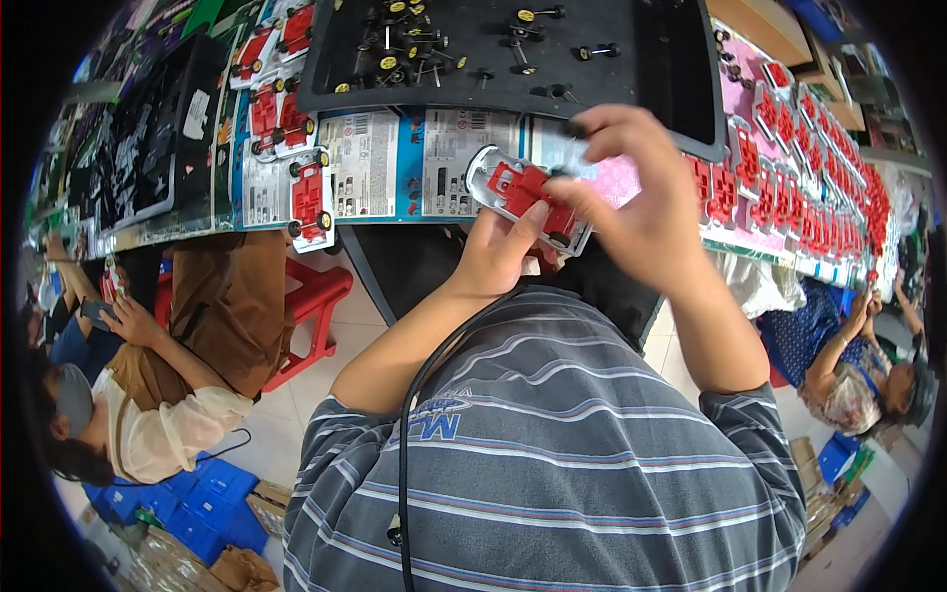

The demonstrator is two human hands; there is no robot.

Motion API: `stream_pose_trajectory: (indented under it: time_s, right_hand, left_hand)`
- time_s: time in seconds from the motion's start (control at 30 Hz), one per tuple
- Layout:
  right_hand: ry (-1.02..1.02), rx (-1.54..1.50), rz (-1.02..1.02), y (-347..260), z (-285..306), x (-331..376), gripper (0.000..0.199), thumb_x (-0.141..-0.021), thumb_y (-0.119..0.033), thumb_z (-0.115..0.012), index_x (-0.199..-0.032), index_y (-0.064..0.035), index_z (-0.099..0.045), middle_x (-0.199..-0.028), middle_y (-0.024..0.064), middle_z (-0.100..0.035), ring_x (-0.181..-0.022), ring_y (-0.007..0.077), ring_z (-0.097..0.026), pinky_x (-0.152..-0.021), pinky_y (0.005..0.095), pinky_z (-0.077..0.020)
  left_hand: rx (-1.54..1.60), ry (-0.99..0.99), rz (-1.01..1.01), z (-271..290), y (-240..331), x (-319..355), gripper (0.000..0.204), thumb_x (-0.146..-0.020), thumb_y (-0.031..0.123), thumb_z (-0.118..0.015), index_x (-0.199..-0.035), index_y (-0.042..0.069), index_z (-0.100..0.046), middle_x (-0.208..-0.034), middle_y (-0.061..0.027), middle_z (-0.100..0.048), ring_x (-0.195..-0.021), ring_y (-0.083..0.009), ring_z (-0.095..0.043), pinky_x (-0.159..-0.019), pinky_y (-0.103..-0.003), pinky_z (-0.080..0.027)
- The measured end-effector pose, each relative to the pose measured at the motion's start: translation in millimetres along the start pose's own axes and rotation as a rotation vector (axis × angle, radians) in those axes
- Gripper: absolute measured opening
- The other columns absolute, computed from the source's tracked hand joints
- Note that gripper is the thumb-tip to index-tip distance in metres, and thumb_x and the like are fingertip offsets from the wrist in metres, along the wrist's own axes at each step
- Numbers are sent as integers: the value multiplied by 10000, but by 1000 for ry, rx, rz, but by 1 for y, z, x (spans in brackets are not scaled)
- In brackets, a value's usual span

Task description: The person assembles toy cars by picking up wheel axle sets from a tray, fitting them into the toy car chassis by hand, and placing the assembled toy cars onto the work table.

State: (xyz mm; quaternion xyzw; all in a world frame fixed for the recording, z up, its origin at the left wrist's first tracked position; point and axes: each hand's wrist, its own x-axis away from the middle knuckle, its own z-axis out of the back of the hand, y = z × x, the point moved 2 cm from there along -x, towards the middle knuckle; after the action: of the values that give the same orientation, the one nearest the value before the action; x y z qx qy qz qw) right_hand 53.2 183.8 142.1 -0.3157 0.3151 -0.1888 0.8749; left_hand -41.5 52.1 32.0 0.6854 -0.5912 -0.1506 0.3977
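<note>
My left hand [498,252] grips a toy car body [483,176], its white shell upside down and the red underside [523,192] facing up. The thumb presses on the red part, and a black wheel shows near its lower end. Just above the car is my right hand [646,192], smeared by motion, thumb and fingers curled round a wheel axle [574,129] with dark ends. Blur hides whether that axle touches the car. Beyond my hands, a black tray [473,99] holds several loose axles with black and yellow wheels [523,41].
Wheeled toy cars [311,202] lie left of the tray. Rows of red-and-white car bodies [779,202] cover the right side of the table. Another black tray [148,148] stands far left. Co-workers sit at both sides, by a red stool [321,311] on the left.
</note>
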Motion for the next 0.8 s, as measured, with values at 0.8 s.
stream_pose_trajectory:
  time_s: [0.8]
  right_hand:
    - [81,423,-94,47,25,-4,265,-825,-125,-783,-1007,29,-666,-990,163,-653,-902,325,-668,-784,395,-535]
  left_hand:
    - [-25,82,-268,37,62,52,468,-1068,300,-455,-1415,-4,-375,-1323,-288,-566,-1234,-362,-588,-1069,-508,-459]
